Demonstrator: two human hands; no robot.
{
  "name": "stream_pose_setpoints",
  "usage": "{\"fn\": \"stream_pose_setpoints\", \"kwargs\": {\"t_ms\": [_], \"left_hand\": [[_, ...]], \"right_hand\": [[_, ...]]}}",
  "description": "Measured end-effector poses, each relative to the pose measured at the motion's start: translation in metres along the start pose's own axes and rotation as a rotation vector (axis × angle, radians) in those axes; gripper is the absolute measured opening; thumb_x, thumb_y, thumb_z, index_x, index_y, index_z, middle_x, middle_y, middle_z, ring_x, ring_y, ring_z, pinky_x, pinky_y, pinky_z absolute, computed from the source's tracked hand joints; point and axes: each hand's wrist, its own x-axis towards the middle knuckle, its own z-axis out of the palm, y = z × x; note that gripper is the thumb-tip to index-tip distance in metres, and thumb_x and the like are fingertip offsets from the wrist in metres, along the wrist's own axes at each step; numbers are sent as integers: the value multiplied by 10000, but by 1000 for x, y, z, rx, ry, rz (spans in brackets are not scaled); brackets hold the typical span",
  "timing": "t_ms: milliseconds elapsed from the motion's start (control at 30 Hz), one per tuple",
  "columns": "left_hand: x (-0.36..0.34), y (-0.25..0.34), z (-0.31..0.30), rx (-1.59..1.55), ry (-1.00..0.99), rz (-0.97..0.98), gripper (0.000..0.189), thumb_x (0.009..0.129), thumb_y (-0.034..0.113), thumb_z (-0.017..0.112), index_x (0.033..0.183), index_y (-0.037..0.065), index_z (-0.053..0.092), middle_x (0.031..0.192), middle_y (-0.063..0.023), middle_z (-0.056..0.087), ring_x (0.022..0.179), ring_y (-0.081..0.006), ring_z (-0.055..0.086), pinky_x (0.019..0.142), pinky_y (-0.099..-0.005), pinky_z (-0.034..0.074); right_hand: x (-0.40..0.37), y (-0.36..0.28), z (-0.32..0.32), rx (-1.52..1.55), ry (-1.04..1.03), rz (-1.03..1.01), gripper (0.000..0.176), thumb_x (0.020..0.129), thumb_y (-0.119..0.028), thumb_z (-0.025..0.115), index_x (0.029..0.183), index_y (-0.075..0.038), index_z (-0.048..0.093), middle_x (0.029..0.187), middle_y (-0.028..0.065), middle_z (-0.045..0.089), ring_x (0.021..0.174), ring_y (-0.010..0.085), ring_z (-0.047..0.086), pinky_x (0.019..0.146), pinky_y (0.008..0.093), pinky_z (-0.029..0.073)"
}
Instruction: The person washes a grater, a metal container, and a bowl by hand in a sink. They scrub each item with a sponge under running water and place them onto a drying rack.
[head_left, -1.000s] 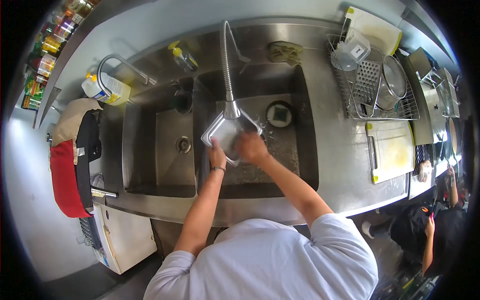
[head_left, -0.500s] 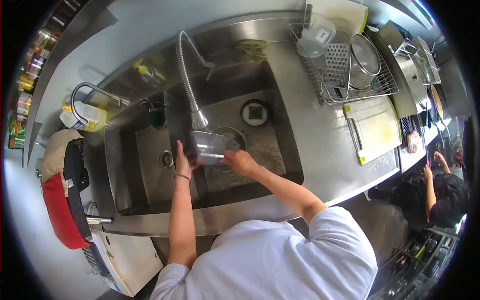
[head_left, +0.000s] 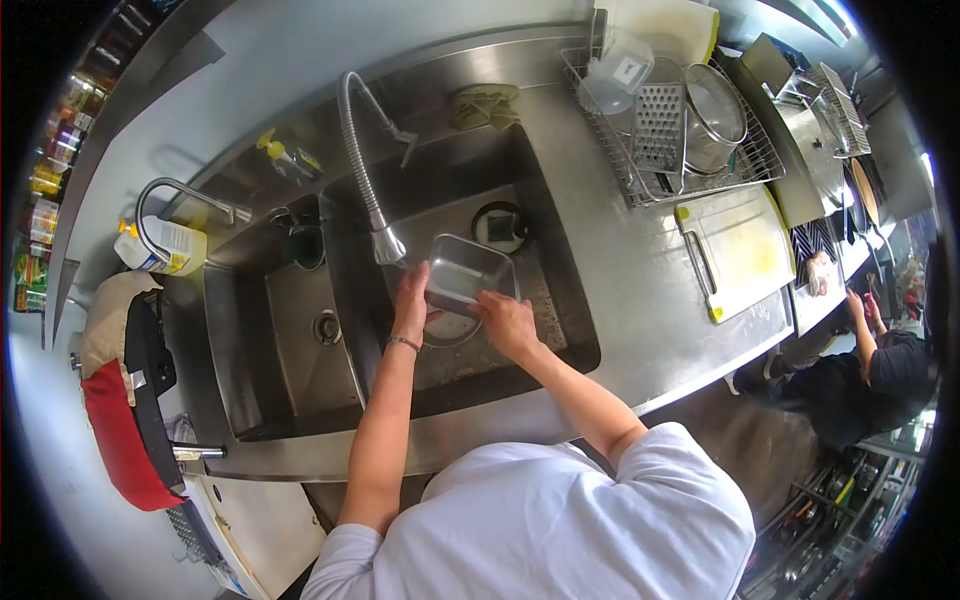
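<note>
Metal pan is held by both hands above the right-hand sink, just beside the faucet head. Left side is gripped by the left hand, near edge by the right hand, fingers part-curled on both; fingers under the pan are hidden.

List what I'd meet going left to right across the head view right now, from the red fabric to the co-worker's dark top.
Red fabric, yellow-topped pump bottle, left basin's drain, left hand, metal pan, right hand, grater, cutting board on the counter, co-worker's dark top.
</note>
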Motion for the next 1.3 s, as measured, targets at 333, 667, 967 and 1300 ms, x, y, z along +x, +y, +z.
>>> {"fn": "stream_pose_setpoints", "kwargs": {"t_ms": [333, 667, 967, 1300], "left_hand": [[24, -31, -41, -320, -36, -113, 375, 776, 239, 553, 1097, 55, 495, 1023, -117, 547, 922, -261, 560, 755, -418, 477], [15, -52, -72, 97, 203, 514, 405, 737, 66, 495, 1131, -30, 494, 1027, -107, 579, 896, -214, 564, 804, -326, 449], [15, 1, -55, 496, 118, 739, 484, 724, 32, 521, 1207, 14, 496, 1063, -169, 613, 960, -231, 598, 818, -316, 460], [36, -35, -48, 98, 147, 78, 770, 843, 599, 396, 1313, -11, 397, 1266, -132, 483, 1160, -233, 449, 985, -330, 326]], "right_hand": [[18, -3, -22, -320, -172, -464, 220, 760, -108, 574, 961, -192, 610, 961, -46, 592, 953, 162, 570, 1011, 582, 254], [40, 2, 31, 748, 331, -59, 489, 790, -34, 554, 1262, -78, 435, 1270, 139, 419, 1247, 286, 346, 1038, 435, 280], [61, 25, 49, 1222, -258, 540, 301, 819, -154, 534, 1094, -34, 519, 875, 56, 559, 714, 149, 464, 551, 285, 348], [27, 16, -25, 1088, -354, 552, 355, 764, -124, 516, 1108, -41, 529, 1081, 123, 539, 1035, 212, 493, 867, 324, 419]]}}
